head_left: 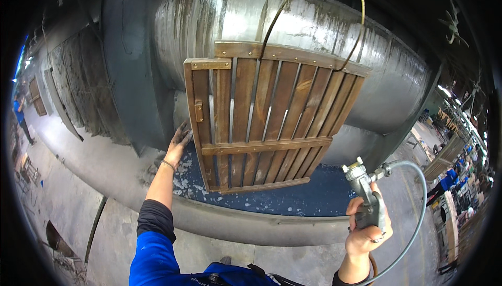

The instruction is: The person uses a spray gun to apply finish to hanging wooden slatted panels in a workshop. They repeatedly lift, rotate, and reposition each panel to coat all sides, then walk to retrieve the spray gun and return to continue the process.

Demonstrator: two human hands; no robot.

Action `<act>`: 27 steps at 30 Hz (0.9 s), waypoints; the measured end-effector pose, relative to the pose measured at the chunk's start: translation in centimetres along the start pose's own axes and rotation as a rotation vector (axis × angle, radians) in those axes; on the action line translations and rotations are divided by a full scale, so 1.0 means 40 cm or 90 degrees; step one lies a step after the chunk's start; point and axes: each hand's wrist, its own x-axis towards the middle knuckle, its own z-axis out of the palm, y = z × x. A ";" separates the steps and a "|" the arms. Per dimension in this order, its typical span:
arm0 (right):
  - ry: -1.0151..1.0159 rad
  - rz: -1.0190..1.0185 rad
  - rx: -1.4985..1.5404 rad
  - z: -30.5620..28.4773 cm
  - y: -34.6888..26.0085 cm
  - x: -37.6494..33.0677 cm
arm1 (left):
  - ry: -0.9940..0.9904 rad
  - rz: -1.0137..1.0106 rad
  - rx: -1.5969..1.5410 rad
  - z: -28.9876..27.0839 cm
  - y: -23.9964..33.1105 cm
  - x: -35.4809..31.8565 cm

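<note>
A brown slatted wooden panel (243, 97) hangs upright, slightly tilted, from a looped cord (361, 19) in front of me. Its frame carries rows of small fasteners, and a small wooden block sits on its left side. My left hand (179, 143), fingers outstretched and darkened at the tips, is beside the panel's left edge; whether it touches the wood is unclear. In my right hand (368, 228) is a metal spray gun (360, 180), gripped by its handle to the right of the panel's lower part. A grey hose (421, 192) runs from the gun.
Behind the panel is a large stained metal drum-like surface (308, 16). Below lies a trough of dark blue liquid (282, 202) with foam, bordered by a curved rim (251, 226). One person (19, 113) stands far left; another person (447, 181) is among wooden parts at right.
</note>
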 end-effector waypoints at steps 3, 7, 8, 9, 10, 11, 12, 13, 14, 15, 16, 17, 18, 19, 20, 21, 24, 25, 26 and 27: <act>-0.084 -0.023 0.032 -0.029 -0.044 0.014 | -0.019 -0.010 -0.008 0.001 0.013 -0.012; -0.066 -0.008 0.035 -0.073 -0.030 0.046 | -0.013 -0.067 0.040 0.003 0.021 -0.021; -0.039 0.045 0.027 -0.097 -0.020 0.062 | -0.003 -0.087 0.044 0.002 0.020 -0.024; -0.003 0.042 0.004 -0.114 0.003 0.086 | -0.007 -0.096 0.005 0.002 0.018 -0.024; 0.034 0.043 -0.003 -0.131 0.027 0.109 | -0.004 -0.113 -0.016 0.000 0.015 -0.026; 0.072 0.081 -0.055 -0.156 0.044 0.126 | -0.022 -0.107 -0.063 -0.001 0.009 -0.027; 0.108 0.118 -0.095 -0.180 0.061 0.144 | -0.037 -0.103 -0.104 -0.003 0.002 -0.027; 0.135 0.143 -0.127 -0.201 0.083 0.165 | -0.051 -0.099 -0.144 -0.003 -0.007 -0.029; 0.158 0.149 -0.159 -0.219 0.102 0.184 | -0.045 -0.106 -0.142 -0.004 -0.017 -0.029; 0.157 0.159 -0.182 -0.239 0.115 0.200 | -0.040 -0.112 -0.140 -0.004 -0.028 -0.030; 0.183 0.204 -0.220 -0.254 0.125 0.213 | -0.022 -0.115 -0.147 -0.003 -0.038 -0.032; 0.172 0.182 -0.207 -0.265 0.133 0.224 | -0.013 -0.150 -0.142 0.000 -0.047 -0.039; 0.180 0.186 -0.208 -0.274 0.137 0.237 | -0.030 -0.115 -0.139 0.004 -0.055 -0.049; 0.188 0.193 -0.204 -0.282 0.139 0.254 | -0.042 -0.083 -0.145 0.007 -0.055 -0.068; 0.189 0.192 -0.232 -0.286 0.142 0.278 | -0.052 -0.051 -0.150 0.014 -0.056 -0.087; 0.191 0.194 -0.254 -0.293 0.140 0.310 | -0.089 -0.027 -0.103 0.024 -0.054 -0.114; 0.200 0.236 -0.310 -0.301 0.112 0.390 | -0.142 -0.008 0.024 0.059 -0.019 -0.258; 0.187 0.217 -0.305 -0.299 0.097 0.412 | -0.125 -0.024 0.060 0.084 -0.008 -0.309; 0.177 0.205 -0.293 -0.292 0.084 0.434 | -0.117 -0.063 -0.009 0.122 -0.003 -0.353; 0.167 0.242 -0.294 -0.285 0.066 0.462 | -0.117 -0.068 -0.086 0.163 0.003 -0.394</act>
